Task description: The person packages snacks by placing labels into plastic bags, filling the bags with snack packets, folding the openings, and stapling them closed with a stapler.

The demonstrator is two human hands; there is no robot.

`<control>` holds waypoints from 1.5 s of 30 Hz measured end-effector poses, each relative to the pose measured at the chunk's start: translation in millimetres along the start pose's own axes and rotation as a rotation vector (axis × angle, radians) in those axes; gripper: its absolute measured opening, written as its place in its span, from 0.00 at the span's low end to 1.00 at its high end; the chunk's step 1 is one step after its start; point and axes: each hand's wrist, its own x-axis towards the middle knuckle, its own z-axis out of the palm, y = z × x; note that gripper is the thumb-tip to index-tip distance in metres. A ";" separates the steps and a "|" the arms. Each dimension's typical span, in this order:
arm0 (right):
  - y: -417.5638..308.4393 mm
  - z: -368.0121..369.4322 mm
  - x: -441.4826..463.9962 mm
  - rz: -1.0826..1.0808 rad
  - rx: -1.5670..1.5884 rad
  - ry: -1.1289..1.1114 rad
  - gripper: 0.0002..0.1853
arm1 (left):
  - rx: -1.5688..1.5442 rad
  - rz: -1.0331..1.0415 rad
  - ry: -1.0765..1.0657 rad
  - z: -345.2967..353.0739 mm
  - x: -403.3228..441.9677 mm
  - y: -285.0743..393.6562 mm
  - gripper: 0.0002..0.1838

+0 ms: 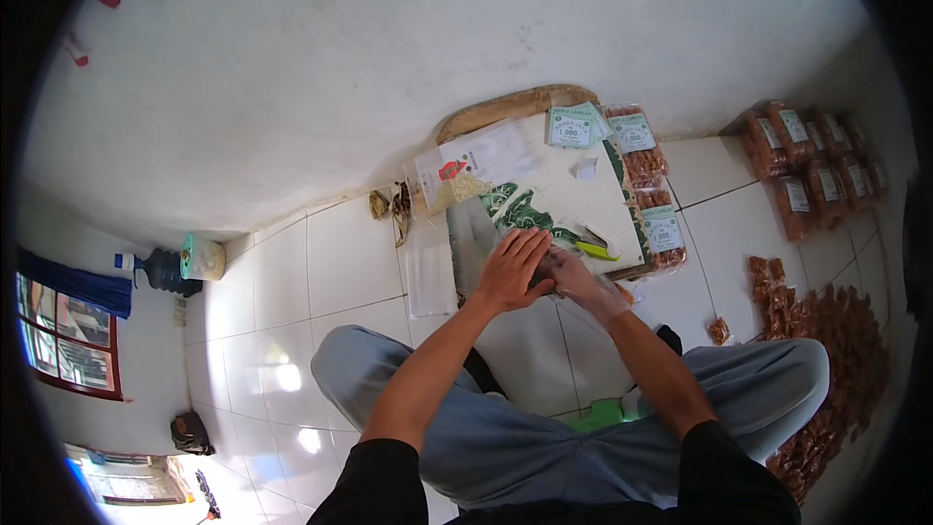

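Observation:
My left hand (pixel 513 267) lies over the low board (pixel 569 180), its fingers stretched out and close together. Beside and partly beneath it is my right hand (pixel 575 280), with its fingers largely hidden. Clear plastic (pixel 610 294) shows around my right hand and wrist; I cannot tell whether it is worn over the hand or held. A lime-green stapler (pixel 597 250) rests on the board just beyond my right hand. Printed clear bags (pixel 471 170) lie at the board's left. Pale green labels (pixel 575 126) are stacked at its far edge.
Labelled packs of brown snacks (pixel 661 228) stand along the board's right side. More bundled packs (pixel 812 165) are piled by the wall. Many small brown packets (pixel 826 360) heap on the floor at right. A green object (pixel 601 414) lies between my legs. A water bottle (pixel 165 270) sits far left.

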 end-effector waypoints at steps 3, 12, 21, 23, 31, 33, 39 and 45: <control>-36.0 -6.6 -7.3 0.210 0.086 -0.219 0.26 | -0.035 0.029 0.014 -2.3 -1.2 -2.7 0.39; -59.5 4.0 -5.8 0.170 -0.465 0.046 0.16 | -0.159 -0.810 0.429 30.4 -26.0 -26.6 0.26; -0.2 5.7 26.1 0.030 -0.564 0.074 0.12 | -0.324 -0.849 0.410 39.1 -27.1 -21.3 0.22; -26.1 13.3 20.0 0.140 -0.394 0.117 0.12 | -0.415 -0.806 0.386 36.1 -29.0 -24.3 0.22; -54.3 13.9 13.4 0.244 -0.427 0.006 0.14 | -0.447 -0.756 0.357 34.9 -34.9 -37.3 0.22; -58.6 8.3 10.4 0.244 -0.367 -0.089 0.16 | -0.452 -0.777 0.340 30.5 -34.2 -38.2 0.23; -30.3 9.1 7.9 0.211 -0.121 0.053 0.12 | -0.123 -0.492 0.445 9.1 -37.2 -22.0 0.26; -6.3 1.4 -1.5 -0.353 -0.290 -0.082 0.14 | -0.054 -0.290 0.229 11.7 -51.9 0.0 0.33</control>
